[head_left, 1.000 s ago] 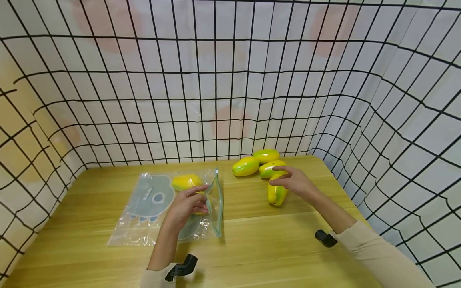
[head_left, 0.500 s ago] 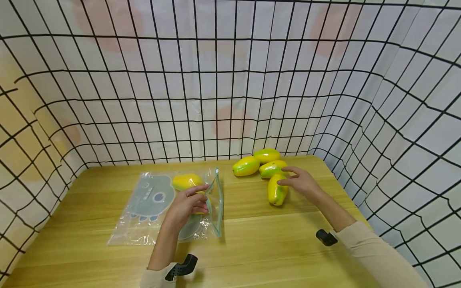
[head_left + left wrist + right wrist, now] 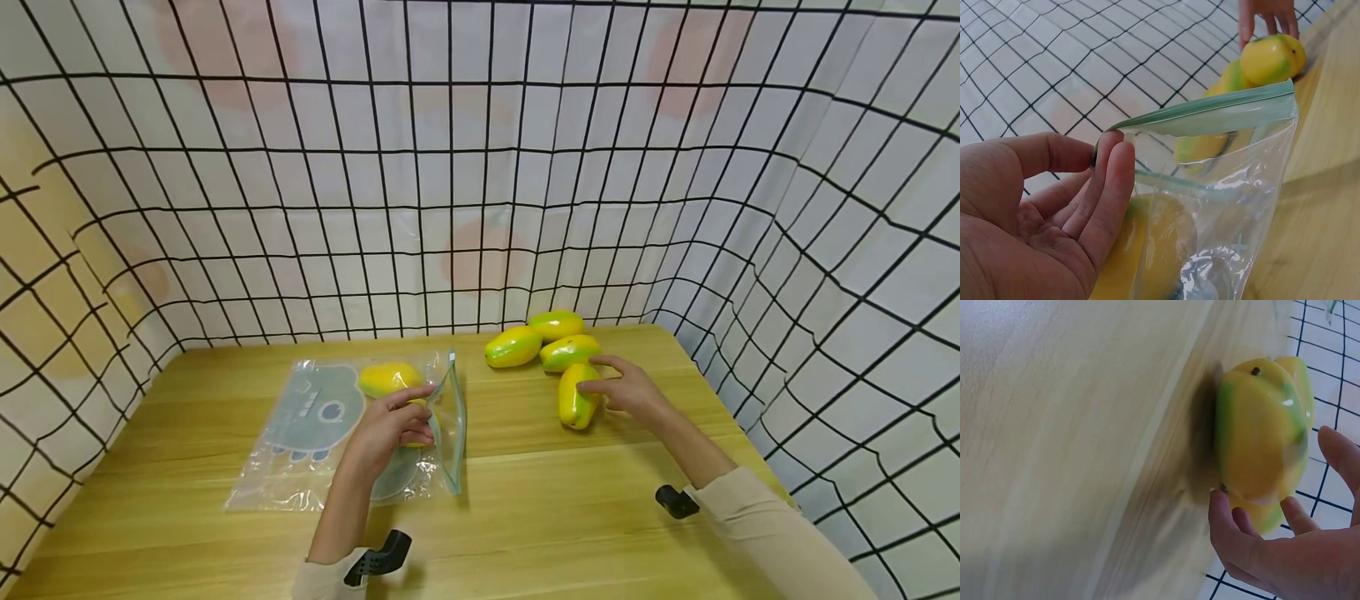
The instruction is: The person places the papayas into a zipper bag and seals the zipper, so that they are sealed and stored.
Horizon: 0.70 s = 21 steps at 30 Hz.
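With the curled fingers and thumb of my left hand [image 3: 386,429] I pinch the near edge of the mouth of a clear plastic zip bag [image 3: 247,487], which lies on the pale yellow wood-grain worktop [image 3: 525,517]; its green zip strip [image 3: 460,442] gapes on the right side. A grey-blue cartoon creature print [image 3: 300,425] covers much of the bag, and a glossy yellow oval fruit [image 3: 388,377] lies inside, with more yellow showing behind my fingers. My right hand [image 3: 628,390] grasps nothing: its fingers are spread and loosely bent around the top end of the nearest loose fruit, a yellow oval one with green streaks [image 3: 576,400]; I cannot tell whether the fingertips touch it. That fruit lies on the worktop, pointing towards me, just beside a greener yellow fruit [image 3: 567,354]. Behind these, another yellow-green fruit [image 3: 513,346] lies to the left and a fourth yellow fruit [image 3: 556,324] at the back, close to the far edge. Beyond the worktop stands a black wire grid [image 3: 451,151] against white cloth with faint pink blotches. I wear beige sleeves [image 3: 780,517], with a black device [image 3: 378,560] at my left wrist and another [image 3: 677,502] at my right.
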{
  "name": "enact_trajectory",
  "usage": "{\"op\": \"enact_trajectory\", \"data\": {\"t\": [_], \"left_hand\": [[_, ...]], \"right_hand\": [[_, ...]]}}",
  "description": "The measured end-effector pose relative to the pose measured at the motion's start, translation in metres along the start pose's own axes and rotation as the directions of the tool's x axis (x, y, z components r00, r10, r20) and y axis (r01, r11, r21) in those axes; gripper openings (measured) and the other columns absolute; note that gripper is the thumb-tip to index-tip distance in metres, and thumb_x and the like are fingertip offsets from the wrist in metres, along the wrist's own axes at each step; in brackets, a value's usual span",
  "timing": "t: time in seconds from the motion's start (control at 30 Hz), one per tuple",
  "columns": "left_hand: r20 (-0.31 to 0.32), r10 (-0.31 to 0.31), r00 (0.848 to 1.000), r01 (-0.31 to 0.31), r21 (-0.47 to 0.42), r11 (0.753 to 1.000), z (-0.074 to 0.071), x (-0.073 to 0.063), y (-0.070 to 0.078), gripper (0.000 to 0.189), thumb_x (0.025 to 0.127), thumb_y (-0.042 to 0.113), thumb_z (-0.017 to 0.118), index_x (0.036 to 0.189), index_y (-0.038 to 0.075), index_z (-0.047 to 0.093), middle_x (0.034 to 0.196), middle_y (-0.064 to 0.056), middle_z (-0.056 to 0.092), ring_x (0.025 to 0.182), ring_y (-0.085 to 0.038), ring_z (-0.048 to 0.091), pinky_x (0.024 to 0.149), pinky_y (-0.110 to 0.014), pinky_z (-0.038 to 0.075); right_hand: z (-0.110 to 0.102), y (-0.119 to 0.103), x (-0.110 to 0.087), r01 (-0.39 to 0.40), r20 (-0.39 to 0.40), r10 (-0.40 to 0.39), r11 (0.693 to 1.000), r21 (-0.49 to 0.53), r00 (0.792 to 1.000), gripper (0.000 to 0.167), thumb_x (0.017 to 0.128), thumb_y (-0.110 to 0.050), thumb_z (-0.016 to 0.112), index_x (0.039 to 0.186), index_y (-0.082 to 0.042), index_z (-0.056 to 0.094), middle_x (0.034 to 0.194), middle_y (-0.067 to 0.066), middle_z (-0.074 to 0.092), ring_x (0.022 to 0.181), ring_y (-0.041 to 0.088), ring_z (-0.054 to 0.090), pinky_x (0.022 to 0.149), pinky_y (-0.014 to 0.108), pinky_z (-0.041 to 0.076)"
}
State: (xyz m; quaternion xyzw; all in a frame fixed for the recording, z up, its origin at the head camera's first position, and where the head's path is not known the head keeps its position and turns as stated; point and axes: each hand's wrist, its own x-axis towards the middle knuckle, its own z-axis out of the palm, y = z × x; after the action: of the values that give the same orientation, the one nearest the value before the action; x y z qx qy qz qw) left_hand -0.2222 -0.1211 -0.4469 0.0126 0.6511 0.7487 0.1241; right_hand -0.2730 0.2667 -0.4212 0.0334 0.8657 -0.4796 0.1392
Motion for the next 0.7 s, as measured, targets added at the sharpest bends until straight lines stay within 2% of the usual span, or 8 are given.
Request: {"op": "enact_trajectory", "data": {"t": [0.17, 0.4, 0.47, 0.57, 0.7], "left_hand": [[-0.001, -0.006, 1.0, 0.006, 0.004, 1.0, 0.0, -0.001, 0.001, 0.047, 0.094, 0.0, 0.058, 0.141, -0.004, 0.055, 0.072, -0.004, 0.066, 0.061, -0.015, 0.068, 0.065, -0.027, 0.063], [-0.008, -0.011, 1.0, 0.011, 0.003, 1.0, 0.0, -0.001, 0.002, 0.046, 0.094, 0.0, 0.059, 0.14, -0.004, 0.057, 0.073, -0.004, 0.067, 0.061, -0.015, 0.068, 0.066, -0.027, 0.063], [-0.01, -0.01, 1.0, 0.01, 0.003, 1.0, 0.001, -0.001, 0.002, 0.046, 0.094, 0.0, 0.059, 0.14, -0.004, 0.057, 0.073, -0.004, 0.067, 0.061, -0.014, 0.068, 0.065, -0.027, 0.063], [-0.012, -0.009, 1.0, 0.009, 0.003, 1.0, 0.001, -0.001, 0.002, 0.046, 0.094, 0.0, 0.058, 0.14, -0.004, 0.057, 0.073, -0.004, 0.067, 0.061, -0.015, 0.068, 0.065, -0.027, 0.063], [-0.012, -0.007, 1.0, 0.007, 0.002, 1.0, 0.0, -0.001, 0.001, 0.046, 0.094, 0.0, 0.058, 0.14, -0.004, 0.057, 0.073, -0.004, 0.066, 0.061, -0.014, 0.067, 0.065, -0.027, 0.063]], "right_hand": [[0.004, 0.001, 0.003, -0.032, -0.003, 0.033, 0.999, 0.038, 0.999, 0.087, 0.091, -0.043, 0.074, 0.158, -0.009, 0.031, 0.162, 0.025, 0.027, 0.142, 0.042, 0.041, 0.111, 0.055, 0.046], [0.008, 0.002, 0.002, -0.025, -0.018, 0.026, 0.999, 0.045, 1.0, 0.087, 0.091, -0.043, 0.074, 0.157, -0.007, 0.031, 0.157, 0.027, 0.035, 0.134, 0.038, 0.05, 0.109, 0.053, 0.048], [0.009, 0.003, 0.002, -0.022, -0.027, 0.023, 0.999, 0.039, 0.999, 0.086, 0.091, -0.042, 0.074, 0.157, -0.006, 0.031, 0.155, 0.027, 0.037, 0.126, 0.034, 0.054, 0.106, 0.051, 0.051], [0.011, 0.004, 0.002, -0.028, -0.048, 0.03, 0.999, 0.034, 0.998, 0.084, 0.09, -0.041, 0.075, 0.155, -0.007, 0.034, 0.151, 0.024, 0.041, 0.111, 0.027, 0.056, 0.093, 0.042, 0.055], [0.013, 0.004, 0.003, -0.041, -0.062, 0.042, 0.999, 0.023, 0.997, 0.082, 0.09, -0.042, 0.076, 0.152, -0.007, 0.036, 0.15, 0.023, 0.041, 0.105, 0.025, 0.055, 0.086, 0.037, 0.054]]}}
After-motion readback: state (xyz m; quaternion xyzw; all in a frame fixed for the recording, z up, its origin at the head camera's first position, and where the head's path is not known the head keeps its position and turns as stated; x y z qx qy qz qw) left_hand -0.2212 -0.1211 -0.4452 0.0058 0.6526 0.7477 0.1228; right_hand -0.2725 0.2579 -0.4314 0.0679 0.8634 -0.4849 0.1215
